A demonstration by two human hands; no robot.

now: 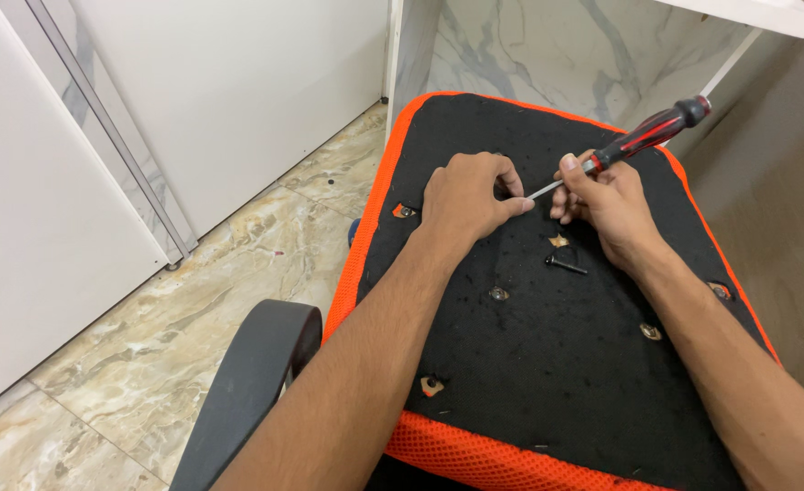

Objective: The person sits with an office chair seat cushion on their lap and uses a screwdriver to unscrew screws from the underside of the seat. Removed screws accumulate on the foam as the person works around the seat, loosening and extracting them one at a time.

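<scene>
Head view: left hand curled, fingertips pinching metal shaft tip on black fabric seat underside with orange mesh edge. Right hand grip closed round red-black-handled screwdriver, slanting up-right. Small black bolt lies just beside.

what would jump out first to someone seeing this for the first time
The black seat base with its bright orange mesh edge fills the middle, turned underside up with bolt holes showing. At its far end the right hand grips a red and black screwdriver, shaft pointing toward the left hand, whose fingers meet its tip. A dark armrest curves at lower left over the marble floor.
</scene>
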